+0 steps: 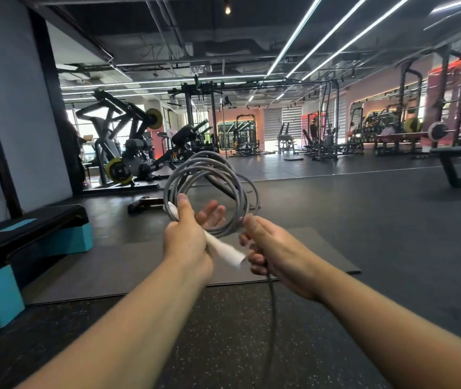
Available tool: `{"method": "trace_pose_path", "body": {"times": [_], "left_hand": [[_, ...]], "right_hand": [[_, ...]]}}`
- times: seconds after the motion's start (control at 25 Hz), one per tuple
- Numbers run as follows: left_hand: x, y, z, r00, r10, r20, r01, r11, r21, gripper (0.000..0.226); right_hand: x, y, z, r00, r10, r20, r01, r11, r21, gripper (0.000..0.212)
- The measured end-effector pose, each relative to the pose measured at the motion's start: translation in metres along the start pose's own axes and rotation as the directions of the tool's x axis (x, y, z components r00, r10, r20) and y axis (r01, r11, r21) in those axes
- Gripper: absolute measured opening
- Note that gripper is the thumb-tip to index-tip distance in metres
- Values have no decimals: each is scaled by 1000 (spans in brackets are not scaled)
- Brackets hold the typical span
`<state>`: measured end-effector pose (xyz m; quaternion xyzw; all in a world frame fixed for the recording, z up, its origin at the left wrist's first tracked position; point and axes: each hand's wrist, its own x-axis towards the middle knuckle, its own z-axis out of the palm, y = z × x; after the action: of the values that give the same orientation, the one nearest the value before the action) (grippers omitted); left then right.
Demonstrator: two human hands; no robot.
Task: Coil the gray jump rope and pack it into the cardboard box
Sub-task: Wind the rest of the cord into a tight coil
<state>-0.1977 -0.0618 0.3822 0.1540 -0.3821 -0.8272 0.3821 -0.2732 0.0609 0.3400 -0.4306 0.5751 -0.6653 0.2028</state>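
A loose tail of the gray jump rope (272, 310) hangs from the right hand (273, 248) toward the speckled floor (223, 346); its end runs out of view. The right hand is curled closed around that rope. The left hand (187, 237) grips a white handle (225, 249) against the bottom of the coil (209, 192), thumb up, fingers partly spread behind the loops.

Risks, as judged: the loops differ in size and are pinned at one point only, so a slackened left grip could let them spring apart or tangle. The hanging tail may snag or twist as it is drawn up.

The cardboard box is not in view. A gray mat (280, 259) lies ahead, and a teal step platform (27, 242) stands at left.

No legible writing or brand anywhere; a ceiling sign is too small to read.
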Motion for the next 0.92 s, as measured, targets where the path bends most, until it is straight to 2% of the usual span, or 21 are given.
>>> {"method": "trace_pose_path", "body": {"times": [0.08, 0.16, 0.24, 0.28, 0.4, 0.44, 0.48, 0.52, 0.6, 0.64, 0.68, 0.72, 0.76, 0.8, 0.84, 0.88, 0.92], "left_hand": [[-9, -4, 17, 995, -34, -97, 30, 999, -38, 47], [-20, 0, 29, 985, -63, -163, 58, 998, -34, 50], [-28, 0, 34, 979, -120, -167, 120, 993, -8, 53], [-29, -4, 34, 978, -161, -132, 161, 987, -11, 53], [-28, -17, 28, 960, -280, -30, 280, 960, 7, 45], [-25, -22, 25, 953, -302, -7, 302, 953, 6, 43], [-23, -26, 22, 952, -305, 4, 305, 952, 29, 40], [-21, -29, 19, 957, -291, -7, 290, 954, 77, 36], [-19, -33, 11, 971, -207, -119, 230, 944, 235, 28], [-19, -31, 4, 973, -128, -194, 185, 929, 320, 43], [-20, -26, -2, 963, -13, -270, 129, 900, 416, 68], [-22, -17, -6, 945, 156, -288, 22, 847, 531, 91], [-25, -6, -10, 911, 377, -168, -163, 702, 693, 108], [-27, 4, -13, 818, 567, 99, -391, 421, 819, 118], [-28, 13, -15, 645, 626, 438, -577, 22, 817, 120], [-24, 20, -16, 432, 522, 735, -661, -372, 652, 119], [-19, 24, -14, 248, 317, 916, -642, -654, 400, 115]], "right_hand": [[1, 6, 14, 999, -52, -8, 52, 994, 96, 84], [2, 10, 24, 994, -104, -26, 107, 987, 120, 93], [2, 9, 35, 987, -132, -96, 143, 982, 124, 94], [3, 8, 40, 977, -136, -162, 158, 979, 132, 84], [9, 2, 46, 927, -84, -365, 154, 974, 165, 25], [11, 1, 45, 916, -49, -398, 135, 972, 191, 14], [12, -1, 43, 911, -18, -411, 112, 972, 206, 13], [13, -2, 40, 912, 3, -411, 79, 980, 182, 17], [14, -5, 34, 917, -9, -398, 24, 999, 33, 26], [15, -8, 29, 918, -41, -394, 26, 999, -44, 28], [16, -13, 23, 920, -75, -384, 29, 992, -126, 27], [15, -19, 18, 929, -103, -355, 26, 976, -216, 27], [14, -25, 11, 941, -124, -314, 21, 950, -312, 30], [15, -31, 4, 954, -132, -268, 10, 910, -414, 31], [14, -37, -3, 967, -122, -223, -7, 865, -502, 31], [15, -43, -9, 978, -108, -176, -15, 813, -582, 30], [17, -48, -12, 989, -82, -121, -21, 742, -670, 28]]}}
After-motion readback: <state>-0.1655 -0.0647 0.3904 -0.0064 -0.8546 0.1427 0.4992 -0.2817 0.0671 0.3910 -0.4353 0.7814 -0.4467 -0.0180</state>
